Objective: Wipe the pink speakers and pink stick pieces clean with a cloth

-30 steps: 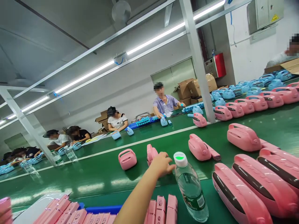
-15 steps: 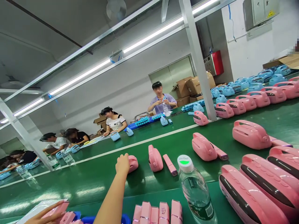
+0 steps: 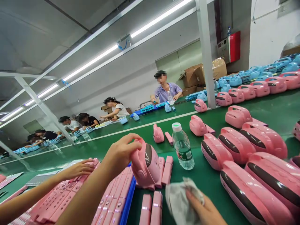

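My left hand (image 3: 127, 145) grips the carry handle of a pink portable speaker (image 3: 146, 168) with a dark front panel, which is tilted over the near bench. In my right hand (image 3: 203, 204) is a crumpled whitish cloth (image 3: 180, 200), blurred by motion, to the right of the speaker. Pink bars (image 3: 156, 206) with shiny purple bands lie just in front of the speaker. More of these bars stand behind it. To my left, a blue tray (image 3: 127, 200) holds rows of similar bars.
A co-worker's hand (image 3: 82, 168) rests over pink bars at left. A water bottle (image 3: 184, 150) stands beyond the cloth. Several pink speakers (image 3: 253, 190) crowd the right side. Across the green belt (image 3: 112, 137), people sit by blue speakers; a white post (image 3: 206, 53) rises there.
My left hand has brought the pink speaker from the belt toward me, over the near bench. My right hand has come into view with the cloth. The view has shifted.
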Available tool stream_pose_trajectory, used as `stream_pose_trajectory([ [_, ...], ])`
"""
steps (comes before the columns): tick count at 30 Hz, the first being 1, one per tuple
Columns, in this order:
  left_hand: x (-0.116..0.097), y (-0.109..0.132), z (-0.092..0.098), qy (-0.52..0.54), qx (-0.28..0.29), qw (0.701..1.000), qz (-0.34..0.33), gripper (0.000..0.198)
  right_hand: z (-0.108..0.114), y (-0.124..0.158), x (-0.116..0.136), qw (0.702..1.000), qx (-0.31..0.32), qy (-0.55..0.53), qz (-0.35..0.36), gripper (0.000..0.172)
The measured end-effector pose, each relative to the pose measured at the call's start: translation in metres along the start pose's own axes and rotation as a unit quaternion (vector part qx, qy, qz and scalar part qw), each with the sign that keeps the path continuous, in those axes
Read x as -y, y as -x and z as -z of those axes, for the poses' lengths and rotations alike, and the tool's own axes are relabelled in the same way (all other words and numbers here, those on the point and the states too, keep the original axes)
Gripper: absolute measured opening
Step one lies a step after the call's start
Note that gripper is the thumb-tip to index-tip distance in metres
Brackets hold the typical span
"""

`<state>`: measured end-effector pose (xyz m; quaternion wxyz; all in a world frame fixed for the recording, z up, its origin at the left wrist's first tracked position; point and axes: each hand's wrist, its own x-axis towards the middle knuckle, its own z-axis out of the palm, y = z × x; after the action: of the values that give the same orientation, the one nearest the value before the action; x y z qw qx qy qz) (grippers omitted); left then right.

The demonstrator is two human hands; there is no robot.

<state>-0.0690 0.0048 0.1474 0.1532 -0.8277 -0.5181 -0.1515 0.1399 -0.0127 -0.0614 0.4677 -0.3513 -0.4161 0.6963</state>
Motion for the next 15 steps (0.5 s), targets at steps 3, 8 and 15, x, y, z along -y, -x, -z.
stream_pose_trajectory([
  [3,-0.048,0.038,-0.005,-0.035,-0.081,0.984,-0.152,0.021,0.006,-0.002,0.01,0.998,-0.039,-0.029,0.044,0.057],
  [8,-0.097,0.089,-0.049,-0.03,-0.137,0.953,-0.268,0.015,0.009,0.002,0.02,0.992,-0.062,-0.07,0.088,0.051],
  [15,-0.1,0.128,-0.077,0.106,-0.04,0.984,-0.136,0.039,0.004,0.006,0.021,0.993,-0.036,-0.106,0.038,0.034],
])
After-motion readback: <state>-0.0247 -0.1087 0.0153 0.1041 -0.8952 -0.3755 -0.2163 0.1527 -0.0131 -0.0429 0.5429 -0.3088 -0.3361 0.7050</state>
